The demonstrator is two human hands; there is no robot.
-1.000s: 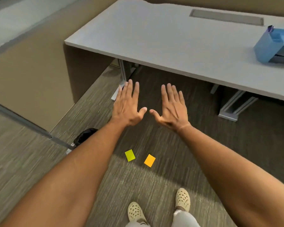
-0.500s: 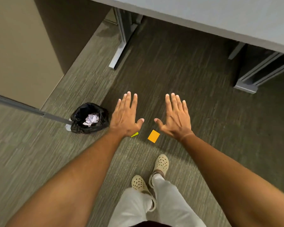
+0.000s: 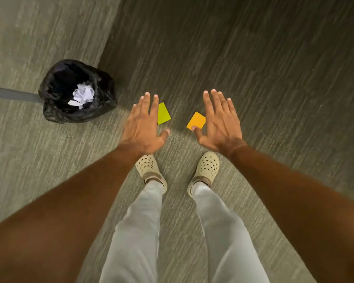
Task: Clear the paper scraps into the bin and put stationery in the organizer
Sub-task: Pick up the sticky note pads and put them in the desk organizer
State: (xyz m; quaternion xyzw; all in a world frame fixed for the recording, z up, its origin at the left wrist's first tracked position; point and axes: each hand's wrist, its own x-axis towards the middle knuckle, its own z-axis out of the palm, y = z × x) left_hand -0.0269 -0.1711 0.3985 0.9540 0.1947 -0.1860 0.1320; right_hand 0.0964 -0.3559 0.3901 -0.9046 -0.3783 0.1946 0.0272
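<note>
Below, both hands (left hand, right hand) splayed, empty; green scrap points away.

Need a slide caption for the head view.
Open hands over green and orange notes, bin nearby.

One cam only, head-worn, aimed nearly straight down at the carpet. Wide-angle, so forearms stretch in from both bottom corners. Trouser legs and shoes sit centre-bottom, directly below the lens. Floor seen from standing height. No 2nd view, so no overlap.
</note>
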